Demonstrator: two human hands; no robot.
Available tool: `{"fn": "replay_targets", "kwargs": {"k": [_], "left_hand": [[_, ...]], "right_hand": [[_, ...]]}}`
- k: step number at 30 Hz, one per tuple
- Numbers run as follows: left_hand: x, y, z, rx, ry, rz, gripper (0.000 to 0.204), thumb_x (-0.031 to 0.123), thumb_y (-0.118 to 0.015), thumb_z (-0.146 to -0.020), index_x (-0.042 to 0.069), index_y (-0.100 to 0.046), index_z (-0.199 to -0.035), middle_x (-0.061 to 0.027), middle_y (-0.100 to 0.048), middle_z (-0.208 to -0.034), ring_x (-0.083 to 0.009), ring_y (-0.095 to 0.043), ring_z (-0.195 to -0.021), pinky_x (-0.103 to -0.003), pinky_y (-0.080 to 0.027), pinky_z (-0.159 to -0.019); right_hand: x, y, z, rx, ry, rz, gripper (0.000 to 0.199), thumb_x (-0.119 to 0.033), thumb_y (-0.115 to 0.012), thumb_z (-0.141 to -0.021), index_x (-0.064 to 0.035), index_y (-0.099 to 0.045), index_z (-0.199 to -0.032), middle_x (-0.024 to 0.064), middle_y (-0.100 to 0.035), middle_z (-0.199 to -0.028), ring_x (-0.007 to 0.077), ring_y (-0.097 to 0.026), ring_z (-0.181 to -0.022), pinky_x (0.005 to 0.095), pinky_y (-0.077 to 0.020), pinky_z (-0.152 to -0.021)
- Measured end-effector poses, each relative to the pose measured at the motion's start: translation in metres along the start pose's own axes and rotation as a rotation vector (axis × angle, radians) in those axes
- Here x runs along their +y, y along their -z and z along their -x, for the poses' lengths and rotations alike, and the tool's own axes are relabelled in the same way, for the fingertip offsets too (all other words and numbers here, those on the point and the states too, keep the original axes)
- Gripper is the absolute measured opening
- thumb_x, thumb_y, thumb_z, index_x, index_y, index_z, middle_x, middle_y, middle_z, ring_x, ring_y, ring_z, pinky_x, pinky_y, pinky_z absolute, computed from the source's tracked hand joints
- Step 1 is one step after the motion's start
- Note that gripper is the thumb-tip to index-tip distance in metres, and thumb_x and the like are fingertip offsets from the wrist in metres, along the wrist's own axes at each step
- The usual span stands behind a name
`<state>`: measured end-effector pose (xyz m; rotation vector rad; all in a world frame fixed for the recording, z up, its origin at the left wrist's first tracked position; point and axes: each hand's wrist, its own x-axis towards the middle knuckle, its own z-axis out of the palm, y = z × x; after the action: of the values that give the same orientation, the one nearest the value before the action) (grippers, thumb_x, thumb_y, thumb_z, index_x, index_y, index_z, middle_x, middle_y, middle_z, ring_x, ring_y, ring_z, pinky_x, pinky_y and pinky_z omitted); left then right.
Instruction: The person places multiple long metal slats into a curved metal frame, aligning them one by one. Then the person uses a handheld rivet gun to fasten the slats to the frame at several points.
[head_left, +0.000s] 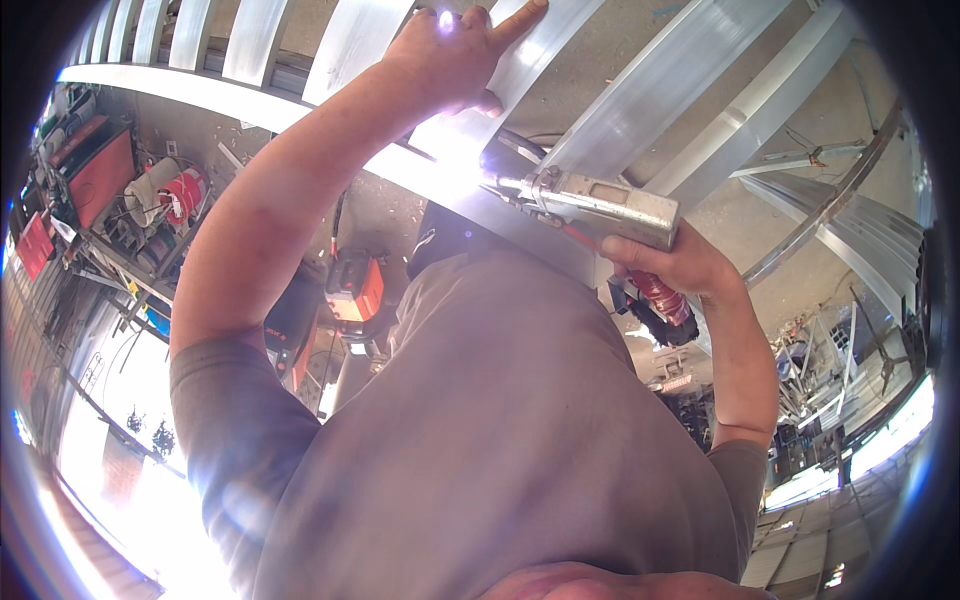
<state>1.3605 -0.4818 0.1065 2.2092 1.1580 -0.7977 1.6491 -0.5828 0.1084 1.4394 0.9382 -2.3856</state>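
Observation:
My right hand (678,264) is wrapped round the red-taped grip of a welding gun (612,206) with a silver, boxy body. The gun's nozzle points left, and a blinding white arc glares at its tip, hiding the joint there. Beneath the glare runs a long flat metal rail (225,97), crossed by several silvery metal slats (655,85). My left hand (445,62) lies over a slat just beyond the arc, its index finger stretched out and its thumb apart. It holds nothing that I can see.
An orange and black box-shaped machine (356,288) stands below the rail, near my body. At the left are a red spool (183,194) and a red panel (98,172) beside a rack. More ribbed metal pieces (870,240) and scrap lie at the right.

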Motion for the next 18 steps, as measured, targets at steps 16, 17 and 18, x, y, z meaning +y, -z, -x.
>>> {"fn": "replay_targets", "kwargs": {"k": [16,17,18], "left_hand": [[-0.018,-0.041,-0.012,0.15,0.017,0.12,0.127,0.048,-0.088,-0.08,0.016,-0.004,-0.17,-0.0263,-0.064,-0.132,-0.0403,-0.067,-0.118,-0.05,-0.05,-0.101],[-0.018,-0.04,-0.013,0.132,0.024,0.114,0.127,0.048,-0.088,-0.08,0.016,-0.005,-0.17,-0.0263,-0.064,-0.132,-0.0402,-0.068,-0.117,-0.05,-0.05,-0.1],[-0.018,-0.04,-0.013,0.111,0.032,0.106,0.126,0.049,-0.088,-0.081,0.016,-0.005,-0.17,-0.0263,-0.065,-0.131,-0.04,-0.068,-0.116,-0.05,-0.05,-0.1]], "right_hand": [[-0.005,0.003,0.021,0.031,0.022,-0.012,0.052,-0.026,-0.078,-0.097,0.0011,-0.06,-0.138,0.0114,-0.073,-0.108,0.0144,-0.067,-0.083,0.0331,-0.0592,-0.075],[-0.007,-0.002,0.017,0.059,0.072,-0.02,0.057,-0.032,-0.079,-0.096,-0.0011,-0.06,-0.14,0.0086,-0.072,-0.106,0.0136,-0.066,-0.082,0.0321,-0.0571,-0.071],[-0.01,-0.008,0.011,0.085,0.123,-0.029,0.062,-0.038,-0.079,-0.094,-0.0033,-0.06,-0.142,0.0057,-0.07,-0.103,0.0128,-0.065,-0.08,0.031,-0.055,-0.067]]}}
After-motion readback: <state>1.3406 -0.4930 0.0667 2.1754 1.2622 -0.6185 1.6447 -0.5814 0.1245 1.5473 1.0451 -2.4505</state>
